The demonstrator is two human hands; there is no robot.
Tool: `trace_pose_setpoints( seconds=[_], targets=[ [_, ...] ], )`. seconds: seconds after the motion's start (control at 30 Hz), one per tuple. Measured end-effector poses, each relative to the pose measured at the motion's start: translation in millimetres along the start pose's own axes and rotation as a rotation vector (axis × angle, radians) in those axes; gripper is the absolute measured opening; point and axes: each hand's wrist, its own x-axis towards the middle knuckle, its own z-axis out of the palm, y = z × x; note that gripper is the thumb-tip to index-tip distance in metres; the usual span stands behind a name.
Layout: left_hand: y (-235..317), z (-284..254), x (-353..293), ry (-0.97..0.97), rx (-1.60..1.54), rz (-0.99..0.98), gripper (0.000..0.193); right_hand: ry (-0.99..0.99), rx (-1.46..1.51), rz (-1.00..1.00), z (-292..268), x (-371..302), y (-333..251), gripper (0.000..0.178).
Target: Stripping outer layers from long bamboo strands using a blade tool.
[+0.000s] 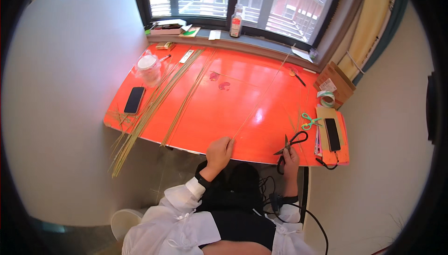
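My left hand (219, 154) is closed at the table's near edge, pinching the lower end of a long thin straw-coloured stalk (260, 102). That stalk runs up and right across the red table (196, 129) toward the windowsill. My right hand (290, 160) grips black-handled scissors (286, 148) near their pivot, at the right of the near edge. Their blades are spread and point left and away. A thick bundle of similar stalks (161, 94) lies on the left, its near ends hanging over the edge. Beside it is a thinner bundle (189, 96).
On the left are a phone (134, 100) and a plastic-wrapped jar (148, 67). The right side holds green scissors (311, 122), another phone (332, 134) with a cable, a tape roll (326, 99), a cardboard box (337, 83) and a knife (297, 76). A bottle (236, 23) stands on the sill.
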Motion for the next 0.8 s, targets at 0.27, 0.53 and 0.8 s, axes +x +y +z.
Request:
trace_pose_setpoints(
  seconds=[0.27,0.53,0.8],
  targets=[
    [4,10,0,0.135,0.123,0.029,0.021,-0.073,0.027,-0.047,-2,1,0,0.017],
    [7,14,-5,0.154,0.253,0.056,0.017,-0.222,0.081,-0.034,-19,-5,10,0.017],
    [2,18,2,0.177,0.31,0.083,0.017,-0.22,-0.033,-0.087,-15,6,8,0.017]
  ],
)
